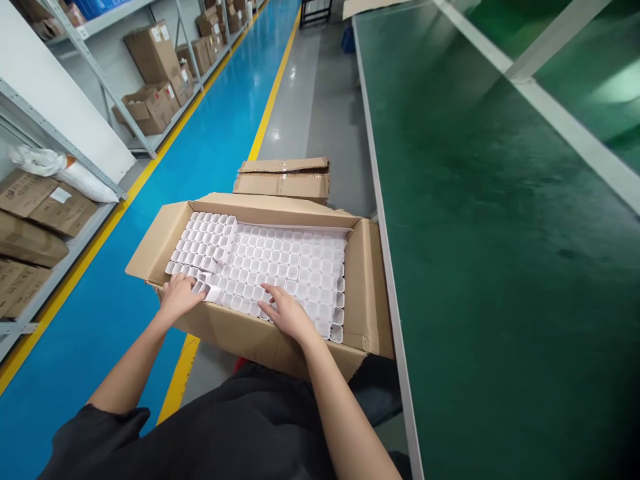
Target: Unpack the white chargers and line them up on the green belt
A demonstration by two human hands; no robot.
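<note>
An open cardboard box point(235, 330) stands in front of me, holding rows of small white square-mouthed cups point(280, 257). At its left end, an upper block of the same cups point(205, 237) sits higher than the rest. My left hand point(181, 297) is at the box's front left corner, with fingers and thumb closed around a short row of white cups point(201, 285). Over the front middle of the lower cups hangs my right hand point(286, 311). Its thumb and fingers are apart, and nothing is held in it.
A green-topped table point(480, 267) runs along the right, its pale edge close to the box. Behind the box is another cardboard carton point(283, 180). Metal shelves point(95, 220) with cartons line the left, beyond a blue floor lane point(200, 140) edged in yellow.
</note>
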